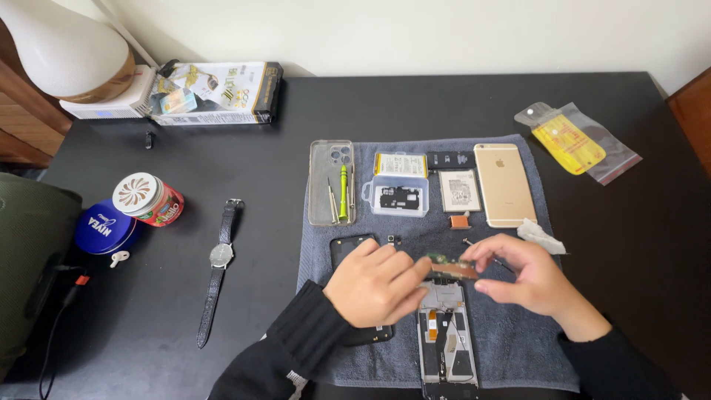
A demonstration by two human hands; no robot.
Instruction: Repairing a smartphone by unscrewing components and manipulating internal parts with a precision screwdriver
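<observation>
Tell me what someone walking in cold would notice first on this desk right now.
First, the two hands meeting at the centre: the left hand and right hand pinch a small circuit board between them, above an opened phone frame on the grey towel. Behind them, a gold phone lies back-up on the towel's far right, and a wristwatch stretches along the black table to the left.

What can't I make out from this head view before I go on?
- Small circuit board: pinched between left hand and right hand; fingers cover its ends, parts too small.
- Black phone: mostly under the left hand.
- Opened phone frame: bottom cut by the lower edge.
- Thin tool at the right hand: tip too small.
</observation>
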